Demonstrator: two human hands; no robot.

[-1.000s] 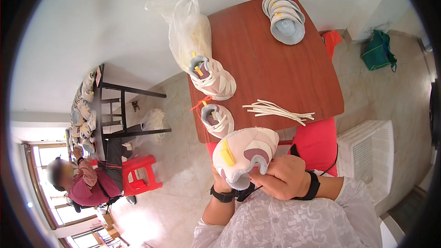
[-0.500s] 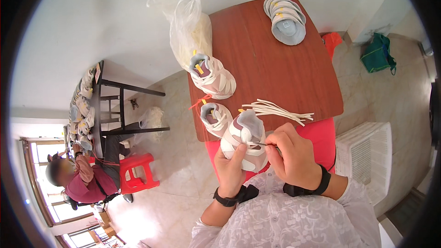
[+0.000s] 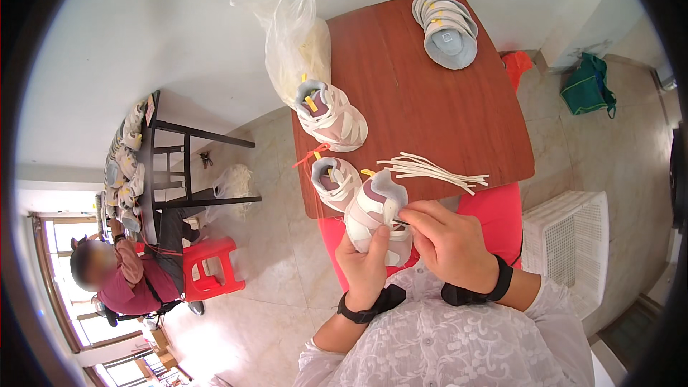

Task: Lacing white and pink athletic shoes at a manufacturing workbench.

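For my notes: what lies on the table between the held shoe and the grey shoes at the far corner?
Loose white laces, then bare red-brown table, in the head view.

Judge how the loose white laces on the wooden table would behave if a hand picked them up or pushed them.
The white laces lie loose, thin and fanned on the wooden table, so they probably droop when lifted and weigh little. Pushed, they would likely slide and scatter rather than roll, since nothing visibly ties them together.

Table (image 3: 444, 107): middle open, a hand passes there freely. Left edge blocked by plastic bag (image 3: 294, 43) and two shoes (image 3: 331, 116) (image 3: 334, 180). Loose laces (image 3: 430, 169) clutter the near edge. Far corner holds stacked shoes (image 3: 444, 29).
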